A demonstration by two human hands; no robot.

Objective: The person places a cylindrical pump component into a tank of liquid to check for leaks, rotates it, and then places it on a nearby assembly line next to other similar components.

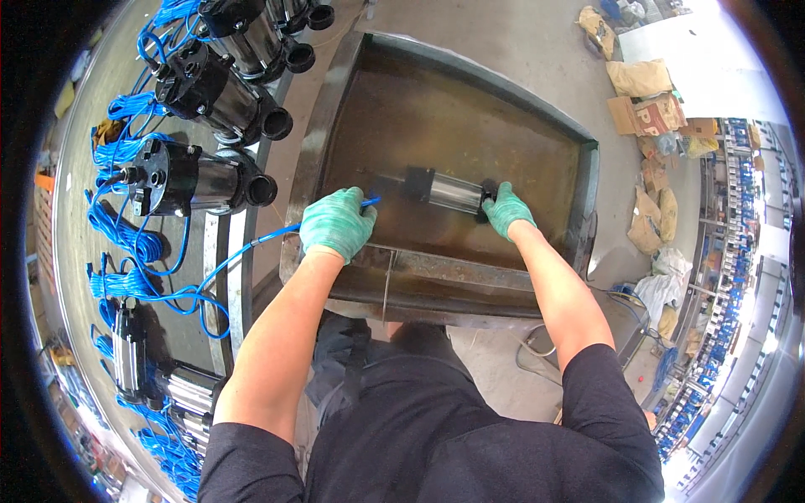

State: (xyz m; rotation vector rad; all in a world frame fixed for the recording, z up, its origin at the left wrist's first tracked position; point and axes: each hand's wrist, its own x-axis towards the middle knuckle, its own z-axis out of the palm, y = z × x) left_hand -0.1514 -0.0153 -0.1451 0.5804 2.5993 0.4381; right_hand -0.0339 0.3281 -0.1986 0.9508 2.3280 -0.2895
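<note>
Tank (pixel 323 126) is occupying frame centre | pump (pixel 455 193) is lying in its murky water (pixel 470 109), long axis running left-right, sloping slightly down rightward | right hand (pixel 508 211), nearer, is gripping its right end — body extending leftward from those fingers | left hand (pixel 338 223) is clutching blue cable (pixel 288 230)

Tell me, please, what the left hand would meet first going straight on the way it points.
Probably the tank's far wall, beyond brown water; how high the left hand sits is unclear, so water could come first.

No legible text or numbers anywhere.
</note>
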